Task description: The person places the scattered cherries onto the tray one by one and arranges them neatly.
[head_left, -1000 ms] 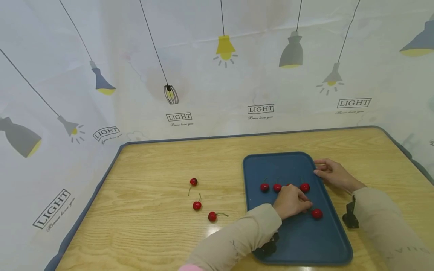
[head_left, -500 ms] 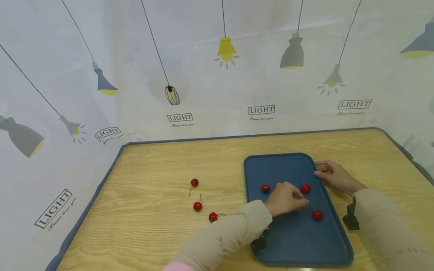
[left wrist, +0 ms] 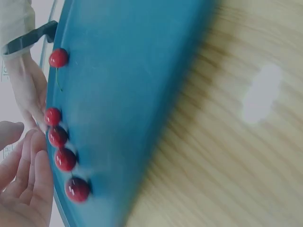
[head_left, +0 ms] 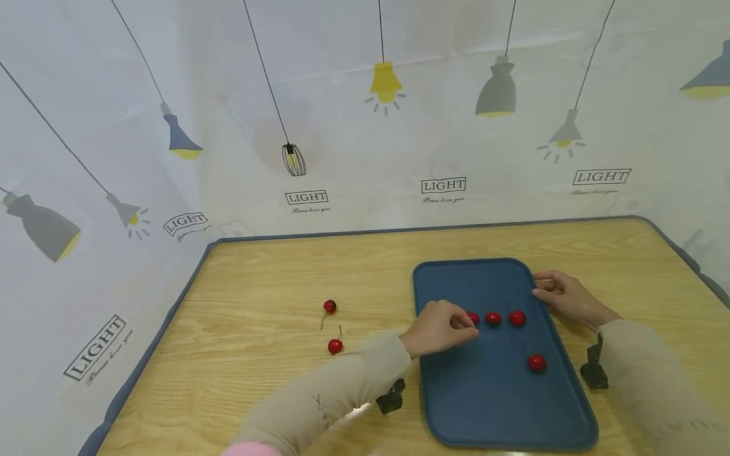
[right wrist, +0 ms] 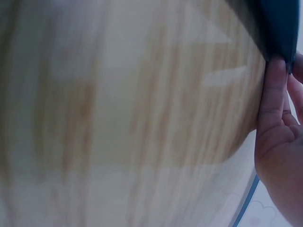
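Note:
My left hand [head_left: 438,328] hovers over the left side of the blue tray [head_left: 496,411], thumb and fingers apart with nothing between them in the left wrist view. Just beyond its fingers runs a row of several red cherries [head_left: 493,318]; the leftmost is hidden by the hand in the head view but shows as a dark red cherry [left wrist: 77,189] in the left wrist view. A separate cherry [head_left: 537,363] lies nearer the tray's right side. My right hand [head_left: 573,301] holds the tray's right rim, fingers and thumb on either side of it in the right wrist view.
Left of the tray, two stemmed cherries lie on the wooden table [head_left: 256,304]: a farther cherry [head_left: 329,307] and a nearer cherry [head_left: 335,346]. A lamp-patterned sheet [head_left: 353,126] hangs behind the table and along its sides.
My left hand has moved left across the tray, uncovering cherries in the row. Its sleeve now covers the spot of a third table cherry. My right hand stays at the rim.

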A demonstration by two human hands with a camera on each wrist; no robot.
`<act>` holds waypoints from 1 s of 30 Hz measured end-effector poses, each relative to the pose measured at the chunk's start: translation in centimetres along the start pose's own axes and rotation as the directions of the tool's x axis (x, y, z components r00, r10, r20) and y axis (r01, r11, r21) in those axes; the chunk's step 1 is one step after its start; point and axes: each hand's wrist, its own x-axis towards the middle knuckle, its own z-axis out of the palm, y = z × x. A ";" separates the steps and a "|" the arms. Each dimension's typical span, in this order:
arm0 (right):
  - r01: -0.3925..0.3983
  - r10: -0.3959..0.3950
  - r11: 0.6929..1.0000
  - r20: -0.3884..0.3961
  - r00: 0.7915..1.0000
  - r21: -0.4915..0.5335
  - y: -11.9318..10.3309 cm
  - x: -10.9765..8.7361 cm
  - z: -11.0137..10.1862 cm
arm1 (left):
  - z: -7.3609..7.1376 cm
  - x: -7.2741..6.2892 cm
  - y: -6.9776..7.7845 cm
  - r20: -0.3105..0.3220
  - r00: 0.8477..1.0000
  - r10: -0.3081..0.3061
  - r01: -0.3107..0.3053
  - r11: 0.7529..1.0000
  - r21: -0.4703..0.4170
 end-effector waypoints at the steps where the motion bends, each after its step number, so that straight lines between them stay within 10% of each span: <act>1: 0.001 -0.001 1.000 0.000 1.000 -0.003 0.0 0.0 0.0 | -0.3 -0.2 -0.3 0.007 1.000 0.008 -0.008 1.000 0.006; 10: 0.002 -0.002 1.000 -0.002 1.000 -0.003 -0.3 -0.1 0.0 | -3.7 -2.8 -3.1 0.049 0.994 0.095 -0.092 0.993 -0.070; 30: -0.004 0.004 1.000 0.000 1.000 -0.001 0.3 0.1 0.0 | -7.5 -9.2 -9.4 -0.162 0.983 -0.086 0.068 0.991 -0.112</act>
